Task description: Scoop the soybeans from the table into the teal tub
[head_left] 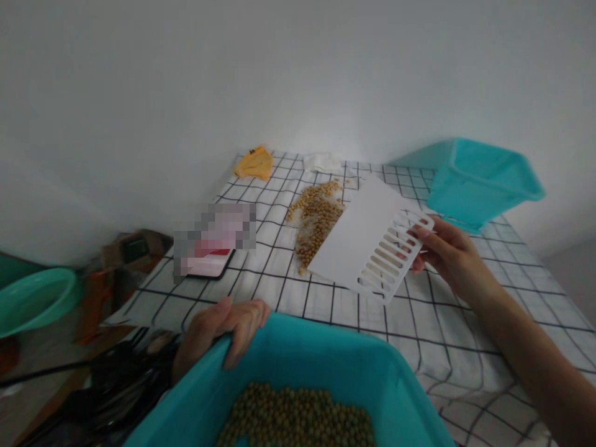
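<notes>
My right hand [444,251] pinches the slotted edge of a thin white plastic sheet [356,223], which is tilted over the table. Beside the sheet's left edge lies a pile of tan soybeans [314,226], partly covered by it from my view. My left hand [233,326] is closed over the far left rim of a turquoise bin [326,341] in front of me. Round soybeans [298,416] cover the bottom of this bin, whose near side is out of view.
A second turquoise bin [484,180] stands at the right on the checkered tablecloth [279,279]. A phone [209,264], partly pixelated, lies at the left. A yellow cloth [255,164] and a white cloth [322,162] are at the back by the wall. A green basin [37,298] is lower left.
</notes>
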A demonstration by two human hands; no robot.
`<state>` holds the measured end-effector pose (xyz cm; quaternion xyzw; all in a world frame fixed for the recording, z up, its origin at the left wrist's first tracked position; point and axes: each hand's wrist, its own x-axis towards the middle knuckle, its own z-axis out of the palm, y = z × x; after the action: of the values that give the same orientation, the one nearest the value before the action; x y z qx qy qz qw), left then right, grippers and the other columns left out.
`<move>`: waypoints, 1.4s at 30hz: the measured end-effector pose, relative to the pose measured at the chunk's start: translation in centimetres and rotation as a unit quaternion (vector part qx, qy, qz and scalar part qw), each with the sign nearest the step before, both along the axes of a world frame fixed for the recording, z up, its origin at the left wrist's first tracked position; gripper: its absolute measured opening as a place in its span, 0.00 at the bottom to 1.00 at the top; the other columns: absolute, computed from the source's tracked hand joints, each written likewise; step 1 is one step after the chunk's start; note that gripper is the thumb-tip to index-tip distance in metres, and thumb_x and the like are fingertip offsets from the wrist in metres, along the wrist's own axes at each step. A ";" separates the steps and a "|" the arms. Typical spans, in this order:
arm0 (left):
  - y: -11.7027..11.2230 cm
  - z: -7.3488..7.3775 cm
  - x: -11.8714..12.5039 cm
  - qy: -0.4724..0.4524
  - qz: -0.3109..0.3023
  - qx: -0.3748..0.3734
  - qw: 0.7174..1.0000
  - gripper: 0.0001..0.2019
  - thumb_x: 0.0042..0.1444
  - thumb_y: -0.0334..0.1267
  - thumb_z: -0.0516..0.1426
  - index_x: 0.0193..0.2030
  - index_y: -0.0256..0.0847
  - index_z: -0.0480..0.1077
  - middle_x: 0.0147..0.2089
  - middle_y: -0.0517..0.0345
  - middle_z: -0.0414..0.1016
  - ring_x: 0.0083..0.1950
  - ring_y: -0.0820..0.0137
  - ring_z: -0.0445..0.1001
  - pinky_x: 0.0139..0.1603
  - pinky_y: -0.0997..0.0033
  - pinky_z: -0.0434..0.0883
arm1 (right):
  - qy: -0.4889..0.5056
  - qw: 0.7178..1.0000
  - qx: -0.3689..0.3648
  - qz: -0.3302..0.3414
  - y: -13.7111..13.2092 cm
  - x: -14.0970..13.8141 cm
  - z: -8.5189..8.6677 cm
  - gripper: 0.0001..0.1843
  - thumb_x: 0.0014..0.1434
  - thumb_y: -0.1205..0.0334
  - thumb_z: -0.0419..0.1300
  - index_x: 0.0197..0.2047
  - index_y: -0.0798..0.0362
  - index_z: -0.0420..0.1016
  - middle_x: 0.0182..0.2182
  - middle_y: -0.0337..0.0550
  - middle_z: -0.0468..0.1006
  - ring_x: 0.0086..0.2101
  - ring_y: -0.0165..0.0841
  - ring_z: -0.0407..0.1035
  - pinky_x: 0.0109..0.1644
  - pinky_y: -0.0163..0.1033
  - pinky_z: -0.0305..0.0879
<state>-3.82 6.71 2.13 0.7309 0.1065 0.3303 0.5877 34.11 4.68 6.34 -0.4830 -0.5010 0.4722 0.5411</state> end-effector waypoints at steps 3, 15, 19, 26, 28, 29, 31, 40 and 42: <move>0.0 0.0 0.0 0.004 -0.007 0.005 1.000 0.33 0.75 0.42 0.31 0.22 0.42 0.62 0.18 0.61 0.65 0.22 0.69 0.64 0.37 0.61 0.66 | -0.013 1.000 -0.013 0.014 0.0 -0.1 -0.2 0.11 0.64 0.52 0.67 0.39 0.51 0.78 0.27 0.38 0.80 0.21 0.27 0.72 0.24 0.31 0.74; -0.9 0.0 0.6 -0.021 0.056 -0.045 0.997 0.33 0.75 0.45 0.35 0.18 0.42 0.61 0.16 0.60 0.62 0.20 0.67 0.60 0.35 0.58 0.63 | -0.054 0.997 -0.032 0.046 0.2 -0.5 -0.8 0.15 0.64 0.48 0.66 0.39 0.52 0.76 0.30 0.41 0.82 0.24 0.30 0.76 0.29 0.34 0.79; -2.3 -0.1 1.6 -0.058 0.141 -0.105 0.983 0.33 0.74 0.43 0.35 0.16 0.42 0.58 0.14 0.61 0.56 0.19 0.68 0.54 0.35 0.59 0.60 | -0.062 0.998 -0.013 -0.019 0.4 0.0 -0.9 0.14 0.63 0.49 0.67 0.40 0.51 0.76 0.31 0.41 0.83 0.25 0.30 0.76 0.28 0.33 0.78; -2.7 0.0 2.0 -0.068 0.151 -0.115 0.979 0.32 0.74 0.41 0.33 0.17 0.42 0.56 0.14 0.62 0.54 0.20 0.67 0.52 0.34 0.59 0.57 | -0.062 0.994 0.016 -0.085 0.5 0.4 -0.7 0.13 0.61 0.51 0.68 0.42 0.51 0.77 0.30 0.40 0.82 0.25 0.31 0.75 0.26 0.33 0.77; -2.7 -0.1 2.0 -0.067 0.150 -0.114 0.980 0.32 0.74 0.41 0.33 0.16 0.41 0.56 0.14 0.62 0.54 0.20 0.67 0.52 0.35 0.59 0.57 | -0.057 0.993 0.027 -0.100 0.5 0.5 -0.7 0.12 0.62 0.52 0.67 0.42 0.51 0.78 0.30 0.39 0.82 0.25 0.30 0.74 0.26 0.32 0.76; -2.7 -0.1 2.0 -0.066 0.149 -0.113 0.980 0.33 0.74 0.41 0.33 0.16 0.41 0.56 0.14 0.62 0.54 0.20 0.67 0.52 0.35 0.59 0.57 | -0.054 0.992 0.035 -0.109 0.5 0.5 -0.7 0.11 0.62 0.52 0.67 0.43 0.50 0.78 0.31 0.39 0.82 0.25 0.30 0.74 0.26 0.32 0.76; -2.7 -0.1 1.9 -0.067 0.149 -0.113 0.980 0.33 0.74 0.41 0.33 0.16 0.42 0.56 0.14 0.62 0.54 0.19 0.68 0.52 0.35 0.58 0.58 | -0.048 0.990 0.051 -0.125 0.5 0.6 -0.7 0.11 0.63 0.53 0.67 0.43 0.50 0.79 0.32 0.39 0.82 0.26 0.29 0.74 0.25 0.31 0.75; -1.5 -0.4 1.0 -0.041 0.079 -0.061 0.994 0.34 0.75 0.44 0.34 0.17 0.42 0.60 0.15 0.61 0.60 0.19 0.69 0.58 0.35 0.59 0.62 | -0.046 0.988 0.066 -0.135 0.2 0.7 -0.3 0.08 0.63 0.55 0.66 0.37 0.50 0.78 0.30 0.38 0.79 0.25 0.29 0.73 0.23 0.31 0.71; -1.2 -0.4 0.8 -0.045 0.095 -0.064 0.992 0.33 0.75 0.43 0.33 0.17 0.42 0.59 0.15 0.61 0.59 0.19 0.69 0.57 0.36 0.59 0.62 | -0.051 0.990 0.062 -0.115 0.2 0.8 -0.3 0.08 0.63 0.55 0.66 0.37 0.50 0.78 0.29 0.38 0.79 0.26 0.30 0.73 0.23 0.31 0.71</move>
<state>-3.03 5.48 1.76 0.6629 0.1702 0.4097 0.6031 34.87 4.84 6.02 -0.5267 -0.4970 0.3497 0.5943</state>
